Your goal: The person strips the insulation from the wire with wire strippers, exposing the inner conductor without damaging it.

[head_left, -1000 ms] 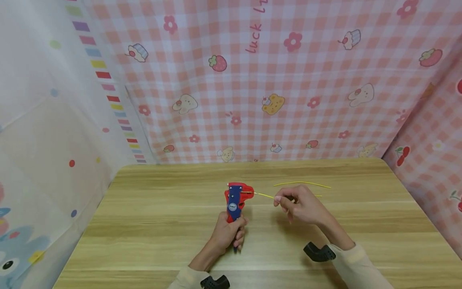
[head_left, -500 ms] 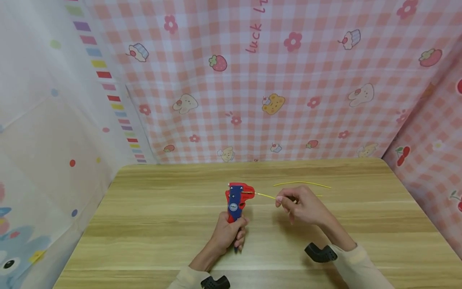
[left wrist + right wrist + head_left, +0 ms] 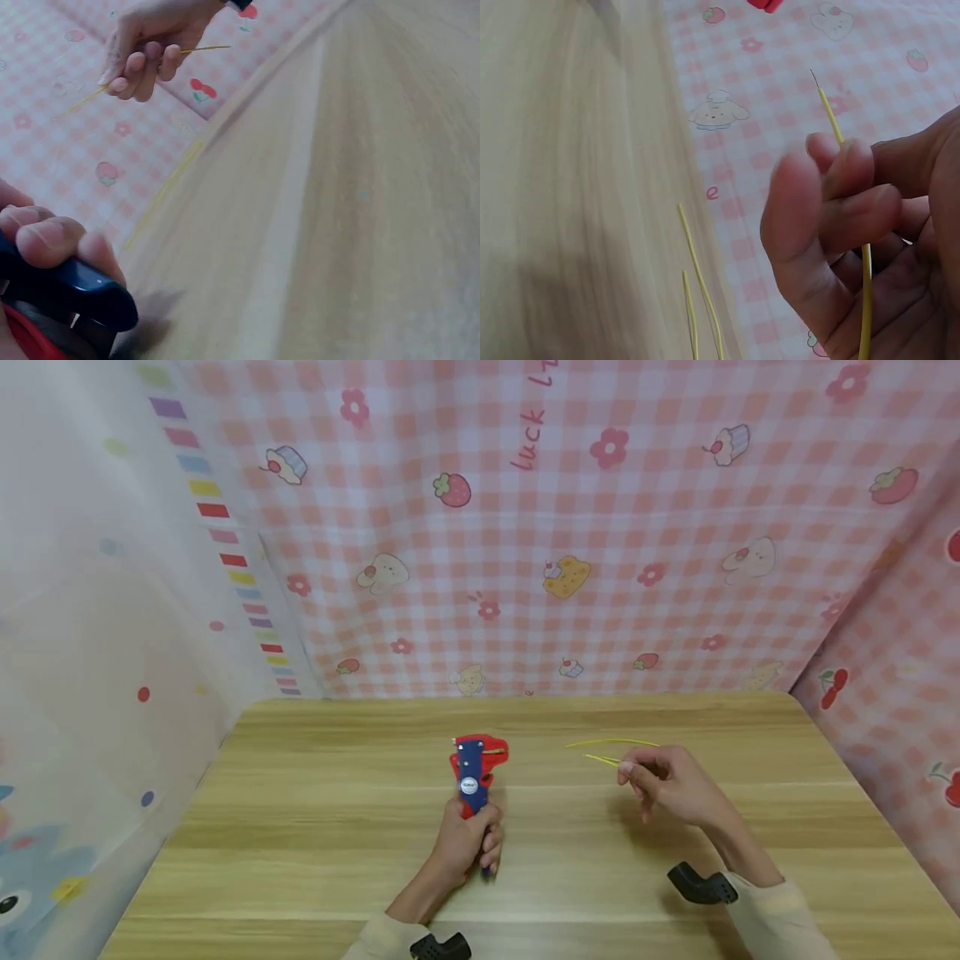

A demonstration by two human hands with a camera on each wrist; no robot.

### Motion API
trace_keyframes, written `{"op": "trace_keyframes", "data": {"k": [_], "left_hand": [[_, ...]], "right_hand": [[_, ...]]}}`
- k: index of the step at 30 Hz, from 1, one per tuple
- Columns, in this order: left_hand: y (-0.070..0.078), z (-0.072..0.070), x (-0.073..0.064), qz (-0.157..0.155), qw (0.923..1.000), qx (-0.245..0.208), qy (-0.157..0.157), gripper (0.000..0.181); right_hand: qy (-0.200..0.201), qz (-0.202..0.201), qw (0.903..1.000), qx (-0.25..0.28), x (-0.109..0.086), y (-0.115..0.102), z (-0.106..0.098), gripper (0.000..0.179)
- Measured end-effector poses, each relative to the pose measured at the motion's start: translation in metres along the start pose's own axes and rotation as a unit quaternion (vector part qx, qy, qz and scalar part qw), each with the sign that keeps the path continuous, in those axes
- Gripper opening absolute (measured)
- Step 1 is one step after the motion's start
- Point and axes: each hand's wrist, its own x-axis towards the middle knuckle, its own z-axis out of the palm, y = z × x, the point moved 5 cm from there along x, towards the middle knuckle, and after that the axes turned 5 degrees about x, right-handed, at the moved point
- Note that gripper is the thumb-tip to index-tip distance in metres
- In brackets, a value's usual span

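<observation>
My left hand (image 3: 459,842) grips the handles of a red and blue wire stripper (image 3: 470,768), its head upright over the table. A dark blue handle (image 3: 90,289) shows under the curled fingers in the left wrist view. To the right, my right hand (image 3: 671,785) pinches a thin yellow wire (image 3: 830,114) between thumb and fingers, apart from the stripper. The wire's tip (image 3: 814,78) is bare metal, with the insulation gone there. The rest of the wire runs back through the palm.
Two more yellow wires (image 3: 694,251) lie on the wooden table (image 3: 322,827) beyond the right hand. A pink checked cloth (image 3: 480,543) hangs behind the table, with a white cloth (image 3: 150,610) on the left. Black wrist mounts (image 3: 701,885) sit on the sleeves.
The wire's end has come out of the stripper's head. My right hand has moved right with the wire, and my left hand has shifted slightly left with the stripper.
</observation>
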Motion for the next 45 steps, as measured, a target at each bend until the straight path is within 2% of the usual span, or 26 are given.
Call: {"op": "trace_keyframes", "data": {"k": [6,11,14,20,25,31,34,37,41,45], "left_hand": [[0.001,-0.003,-0.002,0.010,0.9990,0.030,-0.033,0.006],[0.000,-0.003,-0.001,0.014,0.9957,0.045,-0.080,0.008],[0.000,-0.006,0.001,0.006,0.9952,0.038,-0.089,0.010],[0.002,-0.014,0.001,-0.016,0.9966,0.009,-0.080,0.012],[0.006,-0.024,-0.001,-0.019,0.9968,0.013,-0.076,0.011],[0.010,-0.036,-0.006,-0.022,0.9972,0.019,-0.070,0.036],[0.013,-0.042,-0.008,-0.022,0.9974,0.021,-0.065,0.044],[0.015,-0.048,-0.011,-0.022,0.9975,0.027,-0.061,0.042],[0.017,-0.053,-0.014,-0.022,0.9978,0.025,-0.056,0.031],[0.015,-0.053,-0.015,-0.031,0.9975,0.021,-0.060,0.029]], "right_hand": [[0.000,0.026,0.9997,-0.005,-0.002,0.008,-0.008,0.025],[0.030,0.038,0.9983,-0.032,-0.006,0.012,-0.012,0.021],[0.044,0.042,0.9968,-0.051,-0.008,0.014,-0.016,0.022],[0.060,0.038,0.9951,-0.070,-0.012,0.015,-0.020,0.022],[0.071,0.036,0.9933,-0.084,-0.013,0.015,-0.023,0.020],[0.080,0.024,0.9896,-0.117,-0.016,0.022,-0.026,0.019],[0.094,0.014,0.9845,-0.147,-0.018,0.027,-0.029,0.016],[0.105,-0.005,0.9779,-0.180,-0.021,0.031,-0.031,0.012],[0.118,-0.036,0.9691,-0.214,-0.023,0.036,-0.033,0.010],[0.124,-0.043,0.9634,-0.234,-0.024,0.041,-0.035,0.010]]}}
